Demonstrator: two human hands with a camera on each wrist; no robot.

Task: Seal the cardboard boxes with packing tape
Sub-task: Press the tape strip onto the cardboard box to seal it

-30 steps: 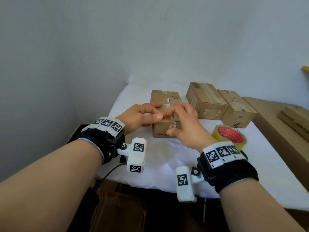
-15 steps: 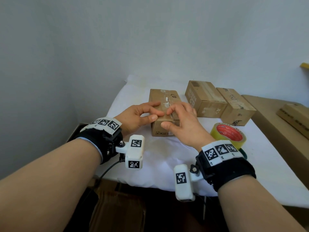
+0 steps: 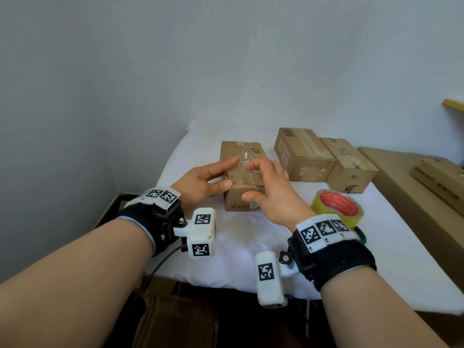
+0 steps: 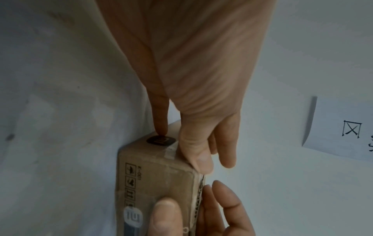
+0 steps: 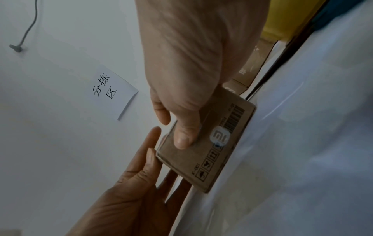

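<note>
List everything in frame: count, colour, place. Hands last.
near box: 1, brown, on the cloth between both hands
far boxes: 2, brown, side by side right of the near box
tape roll: 1, yellowish with red core, flat on the cloth, right of the right hand
table cloth: 1, white, covers the table
large carton: 1, brown, right of the table
paper note: 1, white with black handwriting, on the wall
wrist cameras: 2, white, black straps
left hand: fingers straight, touching the near box's left side
right hand: fingers relaxed, thumb on the box's near face

Bare cloth [image 3: 251, 247] nearside (tape roll [image 3: 337, 208] blocks right).
</note>
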